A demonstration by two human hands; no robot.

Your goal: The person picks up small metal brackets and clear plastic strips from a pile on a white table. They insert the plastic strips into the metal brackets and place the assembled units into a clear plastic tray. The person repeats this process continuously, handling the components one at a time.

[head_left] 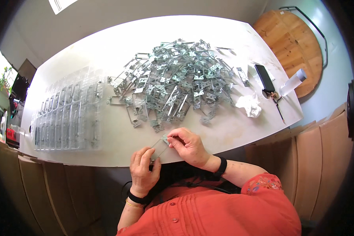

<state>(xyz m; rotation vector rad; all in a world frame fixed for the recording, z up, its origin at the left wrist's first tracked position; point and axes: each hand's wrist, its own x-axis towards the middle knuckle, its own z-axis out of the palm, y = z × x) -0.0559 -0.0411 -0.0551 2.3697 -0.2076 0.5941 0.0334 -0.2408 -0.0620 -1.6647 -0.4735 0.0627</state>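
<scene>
Between my two hands, over the near edge of the white table, is a thin metal bracket [157, 146] with a narrow rectangular frame. My left hand [144, 168] pinches its lower left end between thumb and fingers. At the upper right end my right hand [187, 146] grips the bracket with thumb and forefinger. The fingers hide both ends in part. Just beyond my hands a large heap of similar metal brackets [173, 80] spreads over the middle of the table.
On the left lies a clear plastic tray [91, 118] whose slots hold rows of metal pieces. To the right are crumpled white tissue [249, 105], a black phone [264, 78] and a clear bottle [292, 83]. Cardboard boxes [303, 157] line the table's near side. A round wooden board [291, 47] leans beyond.
</scene>
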